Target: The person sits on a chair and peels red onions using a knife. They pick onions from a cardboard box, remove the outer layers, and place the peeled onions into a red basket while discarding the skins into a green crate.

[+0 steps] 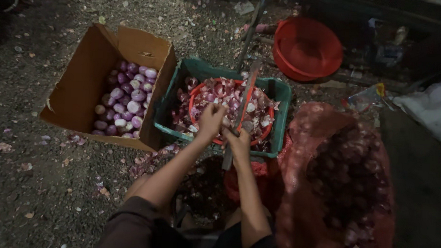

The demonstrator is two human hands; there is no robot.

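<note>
My left hand [211,120] is over a red round basket [266,133] full of purple onion skins and cut pieces. Its fingers are pinched on a small onion [225,121] held against an upright metal blade [245,98]. My right hand [239,142] sits just below and right of it, curled against the lower part of the blade; what it grips is hidden. The basket rests inside a green plastic crate [280,92]. Left of the crate, an open cardboard box [80,85] holds several peeled purple-white onions [128,99].
A red mesh sack [335,182] of unpeeled onions lies open at my right. A red plastic basin [307,48] sits beyond the crate. Onion skins litter the gravel ground [42,181]. White sacking [431,112] lies at the far right edge.
</note>
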